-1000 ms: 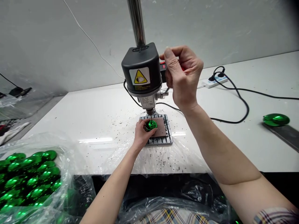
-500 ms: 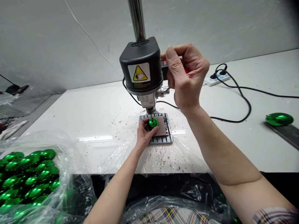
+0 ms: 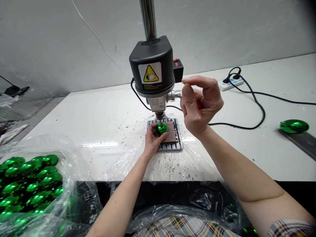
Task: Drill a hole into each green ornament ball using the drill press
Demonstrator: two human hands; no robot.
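A black drill press (image 3: 151,67) with a yellow warning label stands on the white table. Below its chuck, my left hand (image 3: 153,137) grips a shiny green ornament (image 3: 162,128) between thumb and fingers. The ornament rests over a brown board (image 3: 172,133) on the slotted metal base (image 3: 170,146), with the drill bit at its top. To the right of the press head, my right hand (image 3: 202,103) is closed around the red knob (image 3: 198,105) of the press lever, which is mostly hidden by the fingers.
Many green ornaments (image 3: 31,184) fill a clear plastic bag at the left. Another green ornament (image 3: 294,126) lies on a dark bar (image 3: 298,144) at the right. A power strip (image 3: 231,84) with black cables sits behind. Dark shavings surround the base.
My right hand has moved down with the lever knob, uncovering the switch box. My left hand keeps its hold on the ornament under the drill. The view has shifted slightly.
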